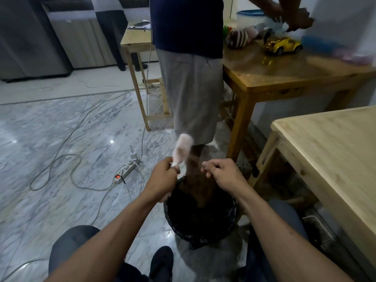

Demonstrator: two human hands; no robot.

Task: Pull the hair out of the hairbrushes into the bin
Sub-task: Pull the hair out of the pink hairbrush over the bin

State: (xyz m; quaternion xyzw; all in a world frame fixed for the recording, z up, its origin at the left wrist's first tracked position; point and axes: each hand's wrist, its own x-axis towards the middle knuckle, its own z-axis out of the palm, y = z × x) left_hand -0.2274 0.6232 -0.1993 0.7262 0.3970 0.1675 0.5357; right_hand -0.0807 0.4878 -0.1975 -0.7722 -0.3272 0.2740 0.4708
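My left hand (165,176) grips the handle of a pale pink hairbrush (182,149), whose head points up and away, blurred. My right hand (220,173) pinches a tuft of brown hair (194,159) that stretches from the brush's bristles toward my fingers. A long hank of brown hair (196,188) hangs down from there into the bin (200,218), a round bin lined with a black plastic bag, standing on the floor between my knees. Both hands are above the bin's far rim.
A person in grey shorts (191,94) stands just beyond the bin. A wooden table (284,68) with a yellow toy car (282,45) is at the right back, a pale wooden table (335,143) at my right. A power strip (127,168) and cables lie on the marble floor to the left.
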